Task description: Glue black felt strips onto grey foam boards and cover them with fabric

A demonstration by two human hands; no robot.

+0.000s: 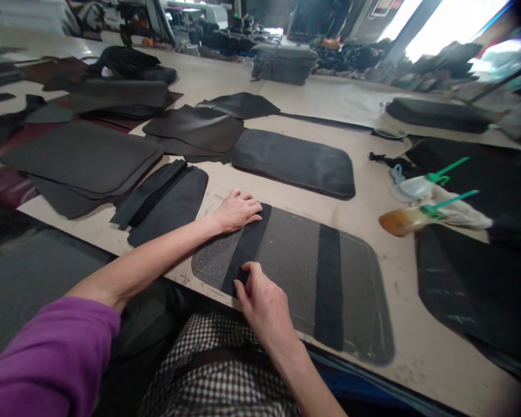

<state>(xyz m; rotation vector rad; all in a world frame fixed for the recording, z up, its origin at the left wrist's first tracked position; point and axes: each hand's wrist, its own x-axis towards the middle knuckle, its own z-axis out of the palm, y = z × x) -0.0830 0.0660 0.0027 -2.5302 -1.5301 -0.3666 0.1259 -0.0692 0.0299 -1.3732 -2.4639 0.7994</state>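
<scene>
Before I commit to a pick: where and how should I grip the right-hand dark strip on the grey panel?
I'd pinch the right-hand dark strip by a corner of its near end, coming from the person's side. It lies flat across the grey panel, so an end likely lifts easier than the middle. I can't tell whether it is stuck down.

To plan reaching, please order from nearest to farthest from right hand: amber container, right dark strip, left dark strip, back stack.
1. Left dark strip: front-left
2. Right dark strip: right side
3. Amber container: farther right
4. Back stack: far side
</scene>
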